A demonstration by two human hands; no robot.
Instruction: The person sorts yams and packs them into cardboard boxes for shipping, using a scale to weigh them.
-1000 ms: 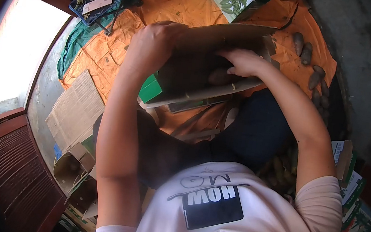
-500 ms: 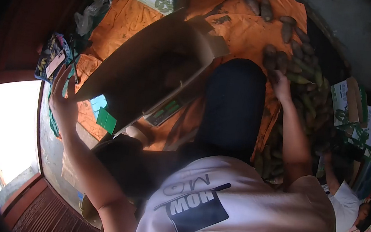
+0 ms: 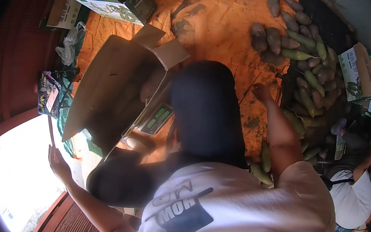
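Note:
My left hand (image 3: 59, 165) is at the lower left beside the bright opening, fingers stretched out and nothing visible in them. My right hand (image 3: 263, 93) hangs over the orange sheet, right of my dark-trousered knee (image 3: 207, 105), its fingers curled and no large object in them. To its right lies a pile of long brown and green tubers or fruits (image 3: 312, 80). Left of my knee, an open cardboard box (image 3: 102, 73) with raised flaps holds a few brown pieces in shadow. A scale with a green-lit display (image 3: 160, 115) shows at the box's right side.
Printed green-and-white cartons (image 3: 108, 7) stand at the back left, with another carton (image 3: 357, 74) at the right. A phone (image 3: 52, 98) rests on a patterned item at the left, near a clear plastic bag (image 3: 70, 46). Another person in a white shirt (image 3: 351, 201) is at the lower right.
My right hand has left the edge of the pile and come back over the orange sheet. My left hand has dropped lower, its fingers less spread. The whole view has shifted.

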